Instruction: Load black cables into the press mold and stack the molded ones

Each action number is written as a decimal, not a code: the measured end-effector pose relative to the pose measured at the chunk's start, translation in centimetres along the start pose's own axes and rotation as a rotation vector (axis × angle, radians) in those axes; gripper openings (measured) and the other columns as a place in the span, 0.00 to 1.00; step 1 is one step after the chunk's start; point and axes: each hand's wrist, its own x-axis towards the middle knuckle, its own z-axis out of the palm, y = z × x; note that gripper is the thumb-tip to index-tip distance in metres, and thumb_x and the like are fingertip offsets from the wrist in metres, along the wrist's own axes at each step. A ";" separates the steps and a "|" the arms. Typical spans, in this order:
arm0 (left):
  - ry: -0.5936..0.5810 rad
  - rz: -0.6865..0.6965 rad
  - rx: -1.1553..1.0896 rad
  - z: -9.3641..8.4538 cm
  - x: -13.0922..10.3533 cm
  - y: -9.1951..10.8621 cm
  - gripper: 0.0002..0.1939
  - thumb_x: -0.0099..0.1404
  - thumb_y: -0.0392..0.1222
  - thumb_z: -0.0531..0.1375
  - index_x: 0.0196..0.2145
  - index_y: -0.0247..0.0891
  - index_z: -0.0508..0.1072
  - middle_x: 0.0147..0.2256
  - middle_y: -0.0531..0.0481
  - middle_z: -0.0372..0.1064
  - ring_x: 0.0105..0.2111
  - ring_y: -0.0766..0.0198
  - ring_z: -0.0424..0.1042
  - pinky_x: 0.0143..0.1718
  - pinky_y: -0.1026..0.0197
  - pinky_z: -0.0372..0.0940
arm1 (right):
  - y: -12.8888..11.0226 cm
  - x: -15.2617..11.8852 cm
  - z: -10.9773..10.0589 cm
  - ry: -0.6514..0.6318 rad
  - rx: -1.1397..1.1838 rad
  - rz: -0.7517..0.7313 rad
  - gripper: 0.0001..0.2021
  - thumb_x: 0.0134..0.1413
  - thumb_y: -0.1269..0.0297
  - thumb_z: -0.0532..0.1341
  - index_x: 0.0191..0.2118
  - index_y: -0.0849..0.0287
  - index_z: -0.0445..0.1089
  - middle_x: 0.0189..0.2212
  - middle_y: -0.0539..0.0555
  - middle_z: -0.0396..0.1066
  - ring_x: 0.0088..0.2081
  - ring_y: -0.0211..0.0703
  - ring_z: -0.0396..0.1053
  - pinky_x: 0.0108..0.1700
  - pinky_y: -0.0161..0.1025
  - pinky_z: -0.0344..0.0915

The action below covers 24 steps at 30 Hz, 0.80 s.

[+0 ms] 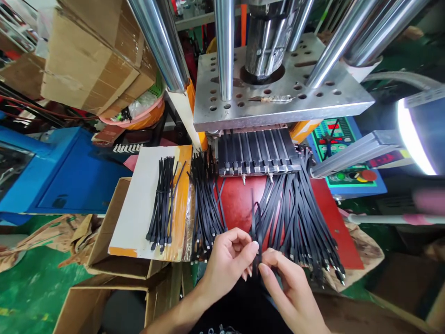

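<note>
Low in the middle, my left hand (229, 262) pinches a flat black cable (256, 227) between thumb and fingers, its upper part looped and standing above the fingertips. Close on the other side, my right hand (288, 285) has thumb and forefinger closed at the same cable, lower down. A large pile of black cables (295, 218) with metal-tipped plugs fans out over the red table (236, 199). More cables (206, 204) lie to the left of it. Behind my hands, several black cables sit side by side in the slotted fixture (259, 150) under the press.
Above the fixture hangs the press's thick steel plate (285, 109) between polished columns. A tied cable bundle (163, 204) lies on a white board (135, 199) at left. Right stand a control panel (347, 153) and bright lamp (417, 134). Open cardboard boxes (111, 283) stand lower left.
</note>
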 end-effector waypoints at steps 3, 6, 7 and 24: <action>-0.056 -0.049 0.010 -0.5 0.0 -0.1 0.31 0.61 0.70 0.71 0.30 0.40 0.67 0.21 0.58 0.64 0.18 0.71 0.63 0.20 0.68 0.59 | 0.0 -0.2 -0.4 -0.044 0.024 0.063 0.13 0.74 0.65 0.58 0.33 0.53 0.69 0.26 0.47 0.72 0.26 0.37 0.71 0.32 0.29 0.70; -0.129 -0.127 0.067 -1.2 -0.1 -0.1 0.28 0.60 0.64 0.73 0.30 0.39 0.68 0.21 0.58 0.65 0.19 0.70 0.64 0.22 0.67 0.60 | 0.2 -0.4 -1.4 -0.173 0.019 0.150 0.15 0.74 0.58 0.60 0.32 0.53 0.73 0.26 0.49 0.75 0.27 0.41 0.73 0.34 0.33 0.72; -0.134 -0.126 0.095 -1.3 -0.1 -0.1 0.26 0.60 0.61 0.74 0.29 0.39 0.68 0.22 0.57 0.65 0.21 0.69 0.64 0.24 0.67 0.60 | 0.4 -0.2 -1.8 -0.225 0.022 0.195 0.16 0.73 0.55 0.61 0.31 0.53 0.74 0.26 0.49 0.76 0.28 0.42 0.74 0.34 0.34 0.73; -0.049 0.465 0.582 -0.8 1.3 4.0 0.10 0.73 0.48 0.68 0.43 0.40 0.84 0.40 0.45 0.79 0.38 0.57 0.78 0.44 0.58 0.73 | 0.7 2.1 -0.6 0.014 0.120 0.231 0.26 0.71 0.48 0.64 0.22 0.57 0.75 0.19 0.49 0.65 0.21 0.38 0.61 0.23 0.34 0.60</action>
